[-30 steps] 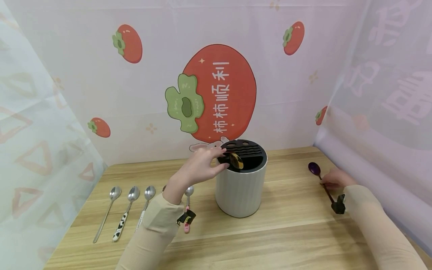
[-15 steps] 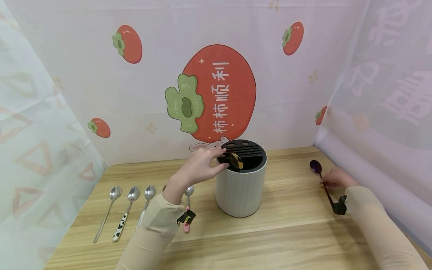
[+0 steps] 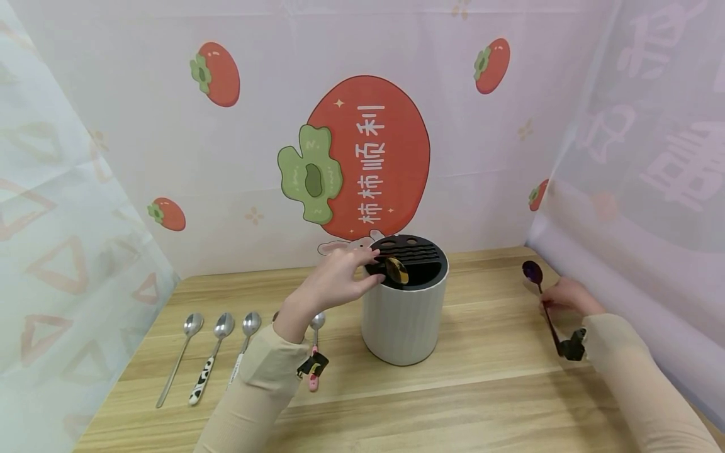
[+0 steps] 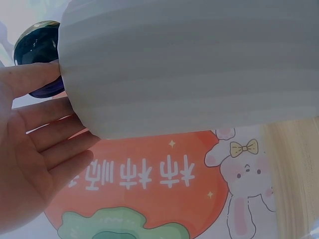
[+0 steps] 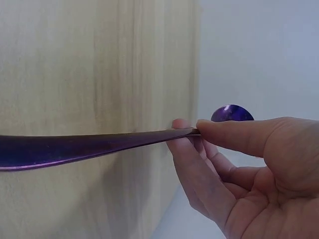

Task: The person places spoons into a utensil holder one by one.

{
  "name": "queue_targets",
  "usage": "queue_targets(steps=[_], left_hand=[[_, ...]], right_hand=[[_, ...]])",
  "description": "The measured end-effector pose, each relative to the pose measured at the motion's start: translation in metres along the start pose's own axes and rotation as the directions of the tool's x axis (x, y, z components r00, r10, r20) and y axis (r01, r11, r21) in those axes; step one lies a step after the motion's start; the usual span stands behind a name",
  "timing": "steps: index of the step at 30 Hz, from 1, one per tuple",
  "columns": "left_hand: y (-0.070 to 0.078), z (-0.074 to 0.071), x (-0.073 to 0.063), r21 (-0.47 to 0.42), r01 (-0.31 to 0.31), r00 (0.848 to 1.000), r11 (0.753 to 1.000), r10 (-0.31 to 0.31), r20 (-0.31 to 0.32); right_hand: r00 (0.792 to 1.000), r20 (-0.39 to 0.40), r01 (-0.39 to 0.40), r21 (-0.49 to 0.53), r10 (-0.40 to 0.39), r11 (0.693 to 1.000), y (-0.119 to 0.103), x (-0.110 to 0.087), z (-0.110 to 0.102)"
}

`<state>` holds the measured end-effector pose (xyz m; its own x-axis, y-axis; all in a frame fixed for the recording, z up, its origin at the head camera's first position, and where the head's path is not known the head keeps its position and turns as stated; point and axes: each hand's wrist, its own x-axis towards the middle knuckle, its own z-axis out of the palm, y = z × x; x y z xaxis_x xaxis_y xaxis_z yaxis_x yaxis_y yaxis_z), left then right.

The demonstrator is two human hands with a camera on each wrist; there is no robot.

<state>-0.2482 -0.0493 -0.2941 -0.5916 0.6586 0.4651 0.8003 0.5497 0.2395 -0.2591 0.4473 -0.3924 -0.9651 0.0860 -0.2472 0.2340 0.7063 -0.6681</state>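
My right hand (image 3: pixel 568 297) pinches a long purple spoon (image 5: pixel 94 148) by the thin part of its handle, between thumb and fingers. The bowl points away, and the handle's broad end runs back under the wrist. My left hand (image 3: pixel 334 277) is at the left rim of a white ribbed cutlery holder (image 3: pixel 402 327) with a black slotted top. Its fingers (image 4: pixel 55 137) are fairly straight, partly hidden behind the holder in the left wrist view. A gold spoon bowl (image 3: pixel 398 270) shows above the holder's open compartment, beside the left fingertips; whether they touch it, I cannot tell.
Left on the wooden table (image 3: pixel 453 402) lie a plain steel spoon (image 3: pixel 193 323), a cow-print-handled spoon (image 3: pixel 202 380), a white-handled spoon (image 3: pixel 252 323) and a pink-handled spoon (image 3: pixel 318 321). The left forearm partly covers this row. Printed cloth walls (image 3: pixel 470 138) enclose the table.
My right hand has shifted slightly away and to the right with the purple spoon, whose bowl now sits higher in the head view. The left hand and the holder keep their places.
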Motion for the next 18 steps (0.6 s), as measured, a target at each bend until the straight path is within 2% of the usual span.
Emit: queue_targets(steps=[6, 18], left_hand=[[0.001, 0.000, 0.000, 0.001, -0.007, 1.000, 1.000, 0.007, -0.006], [0.001, -0.001, 0.001, -0.001, 0.002, 1.000, 1.000, -0.002, 0.001]], right_hand=[[0.999, -0.032, 0.000, -0.043, -0.001, 0.999, -0.005, -0.004, -0.003], [0.999, -0.038, 0.031, -0.099, -0.035, 0.995, -0.013, -0.003, -0.005]])
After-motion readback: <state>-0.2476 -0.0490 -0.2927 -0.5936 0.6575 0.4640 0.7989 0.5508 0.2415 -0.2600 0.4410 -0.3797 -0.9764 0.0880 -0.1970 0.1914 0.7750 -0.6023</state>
